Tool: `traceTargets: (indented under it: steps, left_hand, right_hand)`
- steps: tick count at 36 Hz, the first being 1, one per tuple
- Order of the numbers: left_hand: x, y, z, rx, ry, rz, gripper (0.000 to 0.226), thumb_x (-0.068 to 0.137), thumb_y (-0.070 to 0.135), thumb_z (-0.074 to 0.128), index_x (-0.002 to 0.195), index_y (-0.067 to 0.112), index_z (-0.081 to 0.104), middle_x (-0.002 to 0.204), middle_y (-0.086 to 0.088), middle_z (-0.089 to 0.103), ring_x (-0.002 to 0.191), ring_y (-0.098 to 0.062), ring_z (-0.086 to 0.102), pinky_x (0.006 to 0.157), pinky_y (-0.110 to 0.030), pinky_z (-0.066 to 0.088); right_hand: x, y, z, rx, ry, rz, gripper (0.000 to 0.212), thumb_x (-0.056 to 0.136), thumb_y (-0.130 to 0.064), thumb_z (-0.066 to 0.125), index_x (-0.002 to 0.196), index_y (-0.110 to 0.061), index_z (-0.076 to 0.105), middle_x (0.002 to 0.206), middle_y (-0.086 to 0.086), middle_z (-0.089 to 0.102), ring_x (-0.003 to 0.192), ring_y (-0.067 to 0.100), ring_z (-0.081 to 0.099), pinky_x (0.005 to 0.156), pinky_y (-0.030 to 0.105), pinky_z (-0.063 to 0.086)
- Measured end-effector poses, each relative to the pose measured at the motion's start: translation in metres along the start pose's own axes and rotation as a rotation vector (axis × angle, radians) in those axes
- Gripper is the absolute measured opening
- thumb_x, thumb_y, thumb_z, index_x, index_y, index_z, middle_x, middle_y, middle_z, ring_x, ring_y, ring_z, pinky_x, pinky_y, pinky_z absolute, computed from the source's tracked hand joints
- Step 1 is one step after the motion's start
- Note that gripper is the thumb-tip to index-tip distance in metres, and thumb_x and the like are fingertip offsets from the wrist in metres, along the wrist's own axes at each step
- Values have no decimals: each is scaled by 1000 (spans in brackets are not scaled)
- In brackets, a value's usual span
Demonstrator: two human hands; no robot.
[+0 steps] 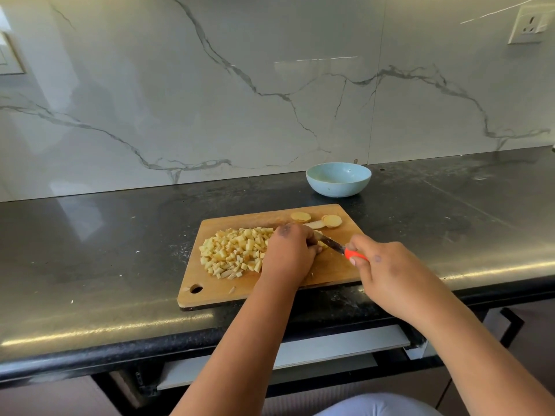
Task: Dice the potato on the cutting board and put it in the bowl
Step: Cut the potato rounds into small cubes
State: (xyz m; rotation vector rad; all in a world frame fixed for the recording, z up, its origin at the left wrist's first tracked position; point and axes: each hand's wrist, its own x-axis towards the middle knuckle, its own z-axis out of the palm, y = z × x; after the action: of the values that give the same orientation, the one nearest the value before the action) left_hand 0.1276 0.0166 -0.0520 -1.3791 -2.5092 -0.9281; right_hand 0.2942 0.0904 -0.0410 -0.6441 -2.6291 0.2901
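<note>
- My left hand (pixel 288 253) is curled over the potato piece I am cutting, pinning it to the cutting board (pixel 330 271); the piece itself is mostly hidden under my fingers.
- My right hand (pixel 387 265) grips the orange handle of the knife (pixel 341 249), its steel blade angled in towards my left fingertips.
- Just left of my left hand lies the heap of diced potato (pixel 234 250): pale yellow, small blocky cubes, probably damp, firm and light, best scooped together.
- Beyond my hands lie round potato slices (pixel 332 220), flat and likely slippery, better pinched at the edges.
- The bowl (pixel 338 179), smooth pale blue, sits farther off on the dark glossy bench (pixel 120 235).
</note>
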Motion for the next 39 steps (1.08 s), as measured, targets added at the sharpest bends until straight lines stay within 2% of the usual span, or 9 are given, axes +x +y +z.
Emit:
traceTargets:
  steps: [4, 7, 14, 17, 20, 25, 28, 33, 39]
  left_hand:
    - [0, 1, -1, 10, -7, 5, 15, 90, 28, 67, 101, 18, 73, 96, 2, 68, 88, -12, 58, 78, -25, 49]
    - [0, 2, -2, 28, -7, 16, 16, 91, 27, 66, 101, 17, 73, 97, 1, 69, 89, -12, 58, 77, -24, 48]
    - [-2, 3, -1, 34, 5, 10, 15, 91, 29, 67, 99, 19, 73, 97, 2, 68, 87, -10, 55, 73, -22, 43]
    - [-4, 2, -3, 105, 59, 14, 18, 88, 39, 68, 98, 25, 73, 99, 7, 67, 101, -14, 51, 79, -28, 43]
    - [-6, 2, -6, 178, 97, 0, 20, 86, 47, 68, 95, 30, 73, 102, 11, 67, 109, -16, 44, 87, -35, 37]
    - [-6, 1, -8, 200, 106, -56, 24, 82, 54, 68, 89, 31, 69, 97, 12, 65, 103, -13, 49, 90, -35, 32]
    - [-6, 2, -7, 198, 86, -49, 22, 85, 51, 67, 90, 30, 69, 96, 11, 64, 103, -14, 49, 91, -35, 33]
    - [-11, 3, -6, 207, 52, -51, 19, 91, 44, 62, 100, 30, 71, 108, 10, 66, 115, -17, 44, 93, -38, 30]
    - [-17, 1, -5, 209, 90, -64, 16, 94, 34, 58, 100, 30, 73, 109, 10, 68, 114, -17, 39, 82, -34, 19]
  right_hand:
    - [1, 0, 3, -17, -6, -4, 10, 100, -24, 44, 105, -27, 52, 75, -7, 59, 59, 9, 55, 56, 33, 52]
    - [2, -3, 7, -26, -15, -25, 9, 99, -23, 46, 103, -23, 54, 61, -8, 49, 49, 9, 46, 48, 29, 40]
    - [4, 0, -6, 19, -128, 41, 9, 99, -24, 48, 100, -30, 55, 62, -9, 49, 47, 4, 42, 44, 18, 29]
    - [-2, 9, -25, 2, -179, 73, 9, 100, -29, 47, 95, -35, 54, 71, -5, 55, 54, 9, 47, 48, 24, 34]
    - [-6, 16, -34, 11, -195, 58, 9, 100, -33, 46, 94, -37, 52, 66, -4, 51, 53, 13, 44, 51, 27, 33]
    - [-4, 11, -30, 108, -35, 17, 9, 100, -33, 47, 100, -35, 56, 54, -7, 43, 41, 7, 35, 43, 18, 27]
    - [-4, 3, -26, 124, -12, -20, 9, 100, -30, 48, 101, -31, 57, 54, -8, 44, 39, 6, 37, 41, 18, 31]
    - [-3, -3, -13, 50, 6, -39, 11, 101, -24, 46, 102, -26, 57, 55, -8, 43, 42, 7, 37, 44, 18, 35]
    - [-2, -6, -5, 16, -17, -20, 12, 101, -24, 44, 103, -28, 55, 62, -13, 47, 48, 4, 43, 44, 18, 29]
